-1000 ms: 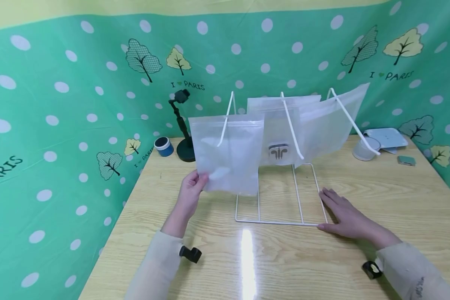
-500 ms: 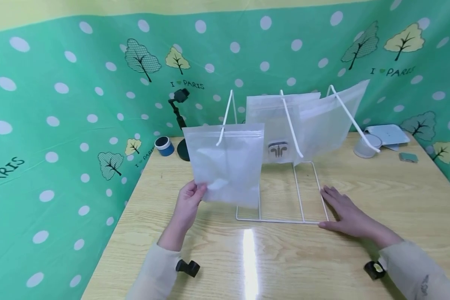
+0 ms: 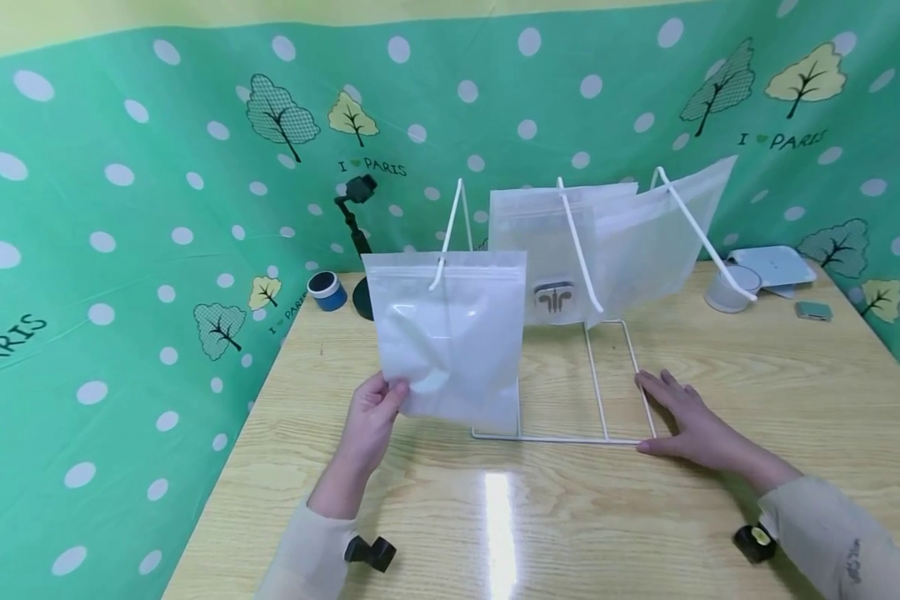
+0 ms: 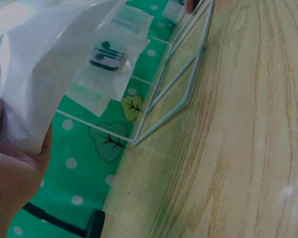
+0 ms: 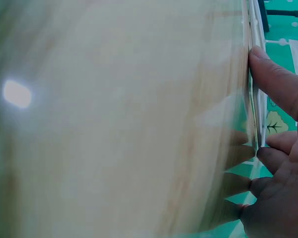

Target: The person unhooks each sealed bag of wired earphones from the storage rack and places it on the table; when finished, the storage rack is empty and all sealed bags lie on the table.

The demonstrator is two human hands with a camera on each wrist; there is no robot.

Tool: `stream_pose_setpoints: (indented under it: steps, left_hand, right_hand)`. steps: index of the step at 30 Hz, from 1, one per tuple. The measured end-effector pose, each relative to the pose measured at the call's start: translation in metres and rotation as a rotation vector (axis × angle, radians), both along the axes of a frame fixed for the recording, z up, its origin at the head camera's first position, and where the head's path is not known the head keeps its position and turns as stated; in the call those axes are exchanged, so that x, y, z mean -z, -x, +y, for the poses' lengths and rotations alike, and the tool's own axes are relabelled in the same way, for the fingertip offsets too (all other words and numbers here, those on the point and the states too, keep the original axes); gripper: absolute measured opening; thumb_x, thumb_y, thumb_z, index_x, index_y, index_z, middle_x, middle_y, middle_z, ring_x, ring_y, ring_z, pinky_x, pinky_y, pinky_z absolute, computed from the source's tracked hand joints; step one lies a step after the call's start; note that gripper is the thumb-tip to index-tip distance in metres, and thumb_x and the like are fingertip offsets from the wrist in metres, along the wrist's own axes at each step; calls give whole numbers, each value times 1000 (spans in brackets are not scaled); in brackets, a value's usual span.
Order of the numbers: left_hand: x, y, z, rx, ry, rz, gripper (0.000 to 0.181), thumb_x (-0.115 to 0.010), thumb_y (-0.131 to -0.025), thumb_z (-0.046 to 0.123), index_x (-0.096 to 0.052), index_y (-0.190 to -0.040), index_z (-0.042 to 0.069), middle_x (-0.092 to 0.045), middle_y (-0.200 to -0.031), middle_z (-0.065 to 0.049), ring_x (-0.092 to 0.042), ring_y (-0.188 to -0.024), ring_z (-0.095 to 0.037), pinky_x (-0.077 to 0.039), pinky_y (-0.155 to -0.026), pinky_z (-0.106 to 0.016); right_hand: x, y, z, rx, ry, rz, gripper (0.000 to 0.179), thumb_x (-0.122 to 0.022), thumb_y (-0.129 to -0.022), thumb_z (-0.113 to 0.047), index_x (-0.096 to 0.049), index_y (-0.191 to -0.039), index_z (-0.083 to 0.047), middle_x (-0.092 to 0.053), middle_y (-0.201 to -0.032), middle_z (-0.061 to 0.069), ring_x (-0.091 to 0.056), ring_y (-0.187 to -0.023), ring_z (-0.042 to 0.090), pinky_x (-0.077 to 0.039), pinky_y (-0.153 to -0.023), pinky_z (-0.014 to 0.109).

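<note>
A white zip bag (image 3: pixel 450 342) hangs near the tip of the left prong of a white wire rack (image 3: pixel 562 439). My left hand (image 3: pixel 370 417) pinches that bag's lower left corner between thumb and fingers, also seen in the left wrist view. Behind it, a second zip bag (image 3: pixel 512 250) on the middle prong has earphones (image 3: pixel 553 298) showing through or printed on it; I cannot tell which. A further zip bag (image 3: pixel 648 246) slants by the right prong. My right hand (image 3: pixel 693 429) rests at the rack base's front right corner, fingers spread and fairly straight.
A blue jar (image 3: pixel 327 292) and a black stand (image 3: pixel 362 296) are at the back left of the wooden table (image 3: pixel 570 533). At the back right are a translucent cup (image 3: pixel 731 290), a white flat object (image 3: pixel 774 265) and a small green box (image 3: pixel 813 311). Green patterned cloth (image 3: pixel 157 350) surrounds the table.
My left hand has drawn the front zip bag lower and nearer to me, toward the prong's tip. The right hand stays at the rack's corner.
</note>
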State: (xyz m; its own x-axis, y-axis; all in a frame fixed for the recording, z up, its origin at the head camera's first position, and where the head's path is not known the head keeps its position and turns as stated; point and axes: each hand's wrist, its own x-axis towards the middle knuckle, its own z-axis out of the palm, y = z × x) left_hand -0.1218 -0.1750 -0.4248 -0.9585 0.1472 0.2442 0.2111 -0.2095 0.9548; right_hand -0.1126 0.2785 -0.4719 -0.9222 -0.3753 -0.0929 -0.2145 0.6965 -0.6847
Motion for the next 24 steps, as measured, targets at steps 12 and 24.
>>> stream_pose_setpoints:
  steps: [12, 24]
  left_hand:
    - [-2, -13, -4, 13, -36, 114, 47, -46, -96, -10, -72, -109, 26, -71, -109, 7, -63, -101, -9, -50, -89, -25]
    - [-10, -26, -18, 28, -19, 232, 49, -45, -93, -15, -73, -109, 23, -72, -106, 7, -64, -100, -7, -49, -87, -23]
  right_hand:
    - [-1, 1, 3, 40, 49, -64, 98, -79, -81, -37, -21, -155, -10, -3, -155, 37, 6, -141, 56, 5, -107, 71]
    - [3, 0, 4, 42, 77, -55, 98, -78, -81, -35, -20, -156, -9, 0, -154, 39, 6, -140, 57, 7, -107, 70]
